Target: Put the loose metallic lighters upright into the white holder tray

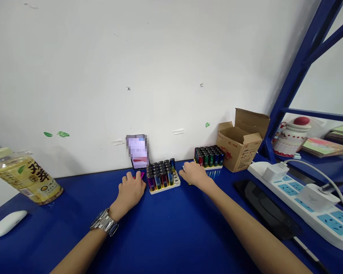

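Observation:
My left hand point(131, 189) is closed beside the near white rack, and the shiny magenta end of what looks like a battery point(142, 175) shows at its fingertips. Upright batteries point(160, 175) with black tops and metallic coloured bodies fill most of the near rack point(165, 188). Bare slots show along that rack's right side. Just right of it my right hand point(194, 174) is closed, with a small silvery tip and a bit of yellow showing at its fingers, apparently a battery mostly hidden by them. Behind that hand, a second rack point(214, 168) holds more upright batteries point(210, 156).
A phone point(138, 152) leans on the wall behind the near rack. Right stand an opened cardboard box point(238, 146), a black phone-like slab point(264, 207) and a power strip point(300, 205) with chargers. Left are a drink bottle point(28, 177) and a white mouse point(8, 224).

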Demonstrator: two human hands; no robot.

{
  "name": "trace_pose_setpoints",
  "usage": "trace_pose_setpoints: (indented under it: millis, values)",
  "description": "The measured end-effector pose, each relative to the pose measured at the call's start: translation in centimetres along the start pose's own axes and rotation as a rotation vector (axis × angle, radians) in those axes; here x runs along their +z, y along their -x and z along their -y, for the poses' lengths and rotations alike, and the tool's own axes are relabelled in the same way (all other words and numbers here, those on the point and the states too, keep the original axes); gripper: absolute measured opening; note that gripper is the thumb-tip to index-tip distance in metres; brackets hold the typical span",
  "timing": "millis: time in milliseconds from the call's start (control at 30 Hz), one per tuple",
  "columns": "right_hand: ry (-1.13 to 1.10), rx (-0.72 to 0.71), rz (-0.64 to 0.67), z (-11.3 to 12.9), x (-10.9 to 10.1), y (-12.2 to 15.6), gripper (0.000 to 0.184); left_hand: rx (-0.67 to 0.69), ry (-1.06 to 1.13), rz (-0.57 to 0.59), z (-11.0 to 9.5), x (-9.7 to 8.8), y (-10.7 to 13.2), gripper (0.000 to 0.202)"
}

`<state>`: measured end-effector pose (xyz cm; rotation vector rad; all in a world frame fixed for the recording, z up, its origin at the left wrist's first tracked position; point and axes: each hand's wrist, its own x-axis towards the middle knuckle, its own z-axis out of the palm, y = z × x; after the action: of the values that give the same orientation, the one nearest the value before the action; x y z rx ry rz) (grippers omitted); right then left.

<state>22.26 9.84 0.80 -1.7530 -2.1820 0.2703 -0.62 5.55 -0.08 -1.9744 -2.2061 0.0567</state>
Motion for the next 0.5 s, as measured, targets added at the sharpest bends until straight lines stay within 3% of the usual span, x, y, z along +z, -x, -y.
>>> trace_pose_setpoints:
  millis: [167,300,500]
  values:
    - [-0.468,-0.090,-0.194,-0.1,1.9,-0.1,0.016,0.019,-0.008,-0.078,0.0,0.2,0.5,0.046]
    - [-0.815,-0.039,-0.316,-0.8,3.1,-0.4,0.009,0.040,0.007,-0.137,0.1,0.3,1.0,0.045]
    - [-0.890,-0.030,-0.277,-0.6,3.0,0.0,0.049,0.067,0.043,-0.153,0.3,0.3,1.0,0.041]
